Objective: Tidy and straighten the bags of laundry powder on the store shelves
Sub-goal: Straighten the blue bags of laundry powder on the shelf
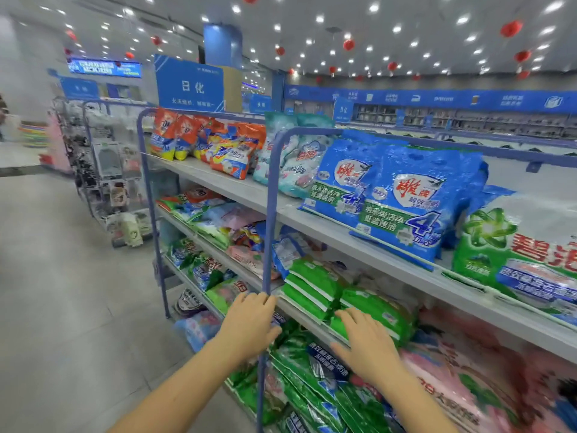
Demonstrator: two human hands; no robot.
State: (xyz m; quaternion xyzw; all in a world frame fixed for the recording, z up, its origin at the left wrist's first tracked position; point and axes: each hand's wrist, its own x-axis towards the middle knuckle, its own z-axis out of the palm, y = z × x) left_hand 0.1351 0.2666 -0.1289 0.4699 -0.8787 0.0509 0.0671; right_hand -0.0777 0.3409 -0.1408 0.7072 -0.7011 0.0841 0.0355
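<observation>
The left hand (pixel 249 323) reaches forward with straight fingers, their tips against the blue upright post (pixel 271 214) of the shelving, level with the second shelf; it grasps nothing. The right hand (pixel 365 342) lies flat and spread, palm down, on the near end of the stacked green bags (pixel 315 285) on that shelf, pressing rather than gripping. Those bags lie flat in two piles side by side, short ends toward the aisle, long axes running back into the shelf. Below them more green bags (pixel 312 389) lie slanted, with pink bags (pixel 468 373) to their right. On the top shelf (pixel 237 190) blue bags (pixel 402 210) stand leaning back, printed fronts to the aisle, long axes upright. A large green-and-white bag (pixel 515 257) is at their right; pale teal bags (pixel 293 160) and orange bags (pixel 231 151) are at their left. The shelves are pale boards in a blue tube frame. A grey tiled floor (pixel 62 276) runs left past a rack of hanging goods (pixel 106 170). A blue sign (pixel 190 85) rises behind the shelving, and red lanterns (pixel 511 28) hang from a ceiling dotted with lights.
</observation>
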